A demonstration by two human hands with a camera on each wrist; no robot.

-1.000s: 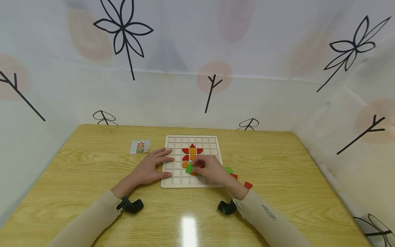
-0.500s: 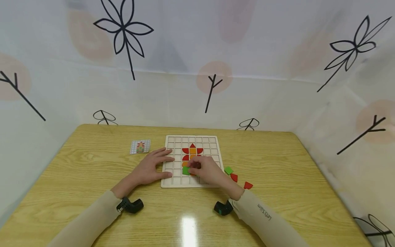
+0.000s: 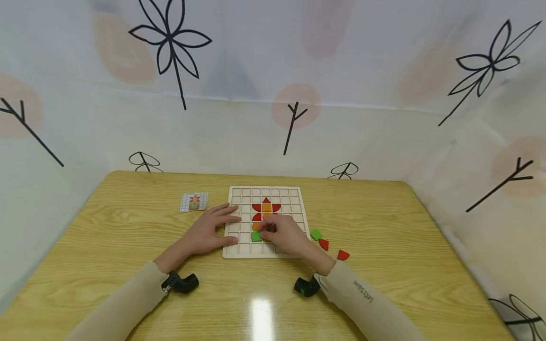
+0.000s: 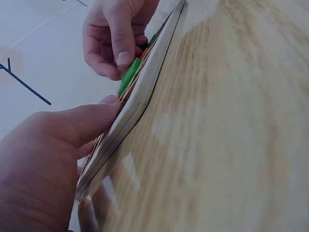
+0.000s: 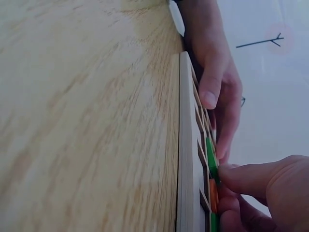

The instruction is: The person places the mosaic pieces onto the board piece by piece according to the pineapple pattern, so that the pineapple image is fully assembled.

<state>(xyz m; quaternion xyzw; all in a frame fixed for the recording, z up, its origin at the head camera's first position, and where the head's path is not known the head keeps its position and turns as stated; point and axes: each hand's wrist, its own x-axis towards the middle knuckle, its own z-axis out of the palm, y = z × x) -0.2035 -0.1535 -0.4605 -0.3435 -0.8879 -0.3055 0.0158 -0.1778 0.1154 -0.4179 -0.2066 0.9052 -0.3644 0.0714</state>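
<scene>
A pale wooden grid board (image 3: 290,194) lies on the table, bearing a figure of red, orange and green tiles. My left hand (image 3: 211,231) rests on the board's left edge with fingers spread. With thumb and curled fingers, my right hand (image 3: 286,234) holds the right edge of a green square tile (image 3: 256,236) at a cell in the lower part of the figure. In the left wrist view this green tile (image 4: 129,77) sits slightly tilted above the grid. Above it is an orange round tile (image 3: 256,226), partly covered by my fingers. My right hand hides the figure's lower right.
Right of the board lie a loose green tile (image 3: 316,234), a red quarter-round tile (image 3: 324,244) and another red tile (image 3: 343,255). A small pattern card (image 3: 194,202) lies left of the board. A patterned cloth backdrop (image 3: 239,132) stands behind the table.
My right hand has moved a little left and lowered the green tile towards the cell below the orange round, turning it straighter. My left hand has stayed still.
</scene>
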